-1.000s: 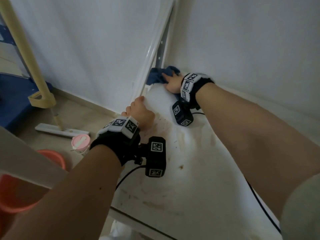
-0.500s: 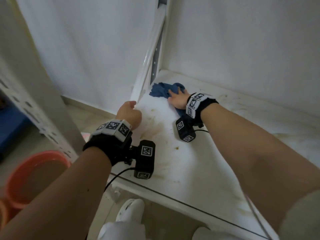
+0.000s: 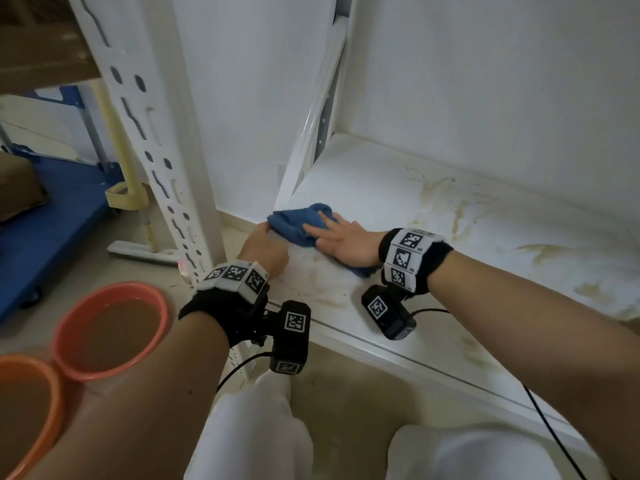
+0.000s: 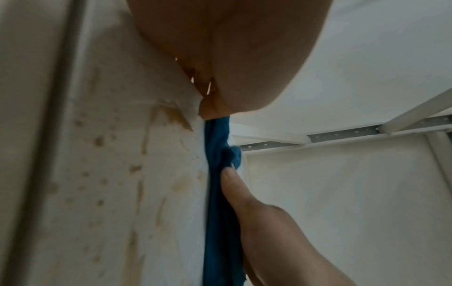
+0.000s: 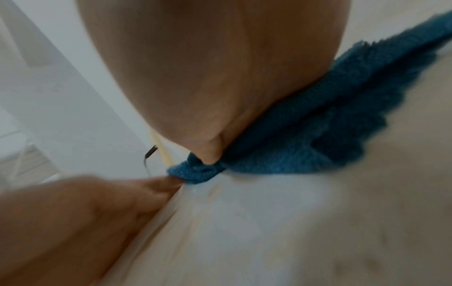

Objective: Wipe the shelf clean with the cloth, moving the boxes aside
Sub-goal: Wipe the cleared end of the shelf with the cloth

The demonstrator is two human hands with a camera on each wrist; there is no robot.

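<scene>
A blue cloth (image 3: 294,225) lies bunched on the stained white shelf (image 3: 450,244), near its left edge. My right hand (image 3: 337,239) presses flat on the cloth with straight, spread fingers; its thumb (image 5: 210,152) bears down on the fabric. My left hand (image 3: 265,249) sits at the shelf's left edge with curled fingers. Its fingertips (image 5: 168,182) pinch the cloth's (image 5: 305,135) near corner. In the left wrist view the cloth (image 4: 220,193) runs from under my left fingertip to a right-hand finger (image 4: 232,185). No boxes show on the shelf.
A white perforated upright (image 3: 156,140) stands just left of my left hand. Two orange basins (image 3: 69,327) (image 3: 52,403) of brown water sit on the floor at lower left. A blue trolley (image 3: 52,216) and a yellow-handled floor wiper (image 3: 119,157) are behind them. My white-clad knees (image 3: 256,431) are below the shelf's front edge.
My right hand has drawn the cloth from the shelf's back left corner forward along the left edge. The cloth's end now meets my left hand, which stayed on that edge.
</scene>
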